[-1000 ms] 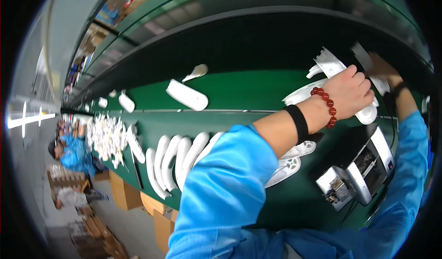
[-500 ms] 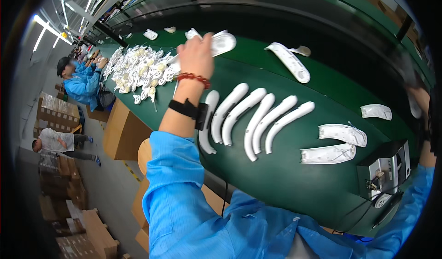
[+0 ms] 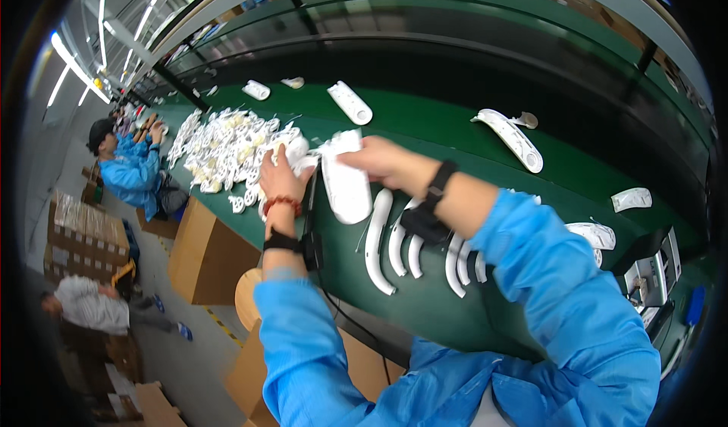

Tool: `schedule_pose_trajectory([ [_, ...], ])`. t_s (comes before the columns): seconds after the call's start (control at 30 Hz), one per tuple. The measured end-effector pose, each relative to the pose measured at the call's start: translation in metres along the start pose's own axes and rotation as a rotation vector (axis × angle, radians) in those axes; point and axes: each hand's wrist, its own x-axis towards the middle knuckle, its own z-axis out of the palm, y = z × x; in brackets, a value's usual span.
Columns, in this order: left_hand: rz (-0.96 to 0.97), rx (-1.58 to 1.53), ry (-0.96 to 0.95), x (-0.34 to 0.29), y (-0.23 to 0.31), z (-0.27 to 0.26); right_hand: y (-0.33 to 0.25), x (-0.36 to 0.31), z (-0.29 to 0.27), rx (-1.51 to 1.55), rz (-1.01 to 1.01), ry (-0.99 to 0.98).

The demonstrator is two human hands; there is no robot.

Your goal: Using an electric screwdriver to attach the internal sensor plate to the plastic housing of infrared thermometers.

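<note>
My right hand point(image 3: 379, 160) reaches across from the right, its fingers closed on the upper end of a white plastic shell point(image 3: 347, 192). The shell is long with a rounded lower end and looks blurred. Beside it, my left hand point(image 3: 280, 178) is at the right edge of a heap of white plastic parts point(image 3: 227, 150), thumb and fingers apart. A white part point(image 3: 299, 152) lies right at its fingertips; I cannot make out a grip on it. Below my right wrist, several curved white handle pieces point(image 3: 375, 249) stand in a row on the green bench, some covered by my arm.
White shells lie farther back, one point(image 3: 350, 102) at the middle and one point(image 3: 509, 140) at the right. More shells point(image 3: 631, 199) sit near a black-and-silver device point(image 3: 654, 275). A co-worker in blue point(image 3: 129, 165) sits at the far left. A cardboard box point(image 3: 205, 252) stands beside the bench.
My right hand has come in from the far right and now grips a shell. My left hand has let go of a shell and moved down-left to the heap. The view has shifted.
</note>
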Motion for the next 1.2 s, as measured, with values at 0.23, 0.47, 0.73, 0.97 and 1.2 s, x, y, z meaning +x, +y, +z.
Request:
schedule_pose_trajectory([
  [0.23, 0.248, -0.328, 0.043, -0.011, 0.038, -0.025, 0.001, 0.036, 0.016, -0.485, -0.156, 0.13],
  [0.47, 0.248, -0.143, -0.076, -0.02, 0.006, 0.035, -0.088, -0.114, -0.247, -1.614, -0.102, 0.413],
  [0.73, 0.559, 0.115, 0.104, 0.075, 0.153, 0.038, -0.083, -0.199, -0.272, -1.538, 0.509, 0.376],
  [0.97, 0.613, 0.757, -0.539, 0.115, 0.2, 0.087, -0.048, -0.204, -0.241, -1.508, 0.348, 0.485],
  [1.2, 0.58, 0.114, 0.317, 0.114, 0.117, 0.013, -0.072, -0.128, -0.19, -1.005, 0.038, 0.395],
])
